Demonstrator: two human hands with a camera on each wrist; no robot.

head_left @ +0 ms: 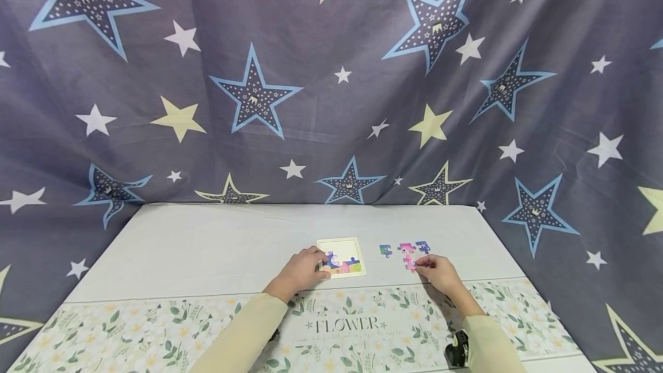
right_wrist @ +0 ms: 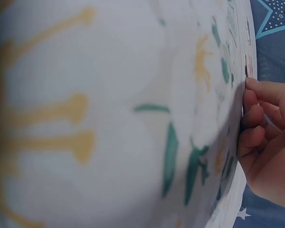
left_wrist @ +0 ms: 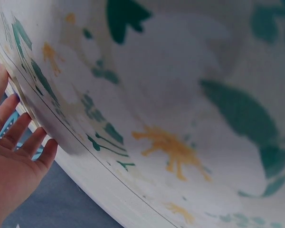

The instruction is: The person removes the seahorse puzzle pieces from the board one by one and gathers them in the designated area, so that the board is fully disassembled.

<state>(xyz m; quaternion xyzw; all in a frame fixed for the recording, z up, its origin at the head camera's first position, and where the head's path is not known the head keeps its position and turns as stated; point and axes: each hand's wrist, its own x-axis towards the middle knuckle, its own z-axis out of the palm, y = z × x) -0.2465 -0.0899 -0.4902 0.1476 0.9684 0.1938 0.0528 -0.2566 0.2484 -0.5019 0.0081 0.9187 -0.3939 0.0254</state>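
On the table (head_left: 233, 246), I read the puzzle frame (head_left: 362, 258) right of centre, part-filled with joined pieces (head_left: 342, 267). Left hand (head_left: 303, 268): fingers spread and slightly bent, touching the frame's left side. Right hand (head_left: 441, 273): fingers curled, thumb and forefinger pinching a blue piece (head_left: 416, 264) beside the pink pieces (head_left: 406, 248). A green-and-blue piece (head_left: 385, 251) and a dark blue piece (head_left: 423, 247) lie nearby.

The head view gives me the picture side of the pieces. The left wrist view adds the open palm and the frame's edge; the right wrist view adds the folded lower fingers.

Fingers cover part of the frame's left edge and most of the pinched piece. I cannot tell whether that piece is clear of the table. Both wrist views cut the hands off at the border.
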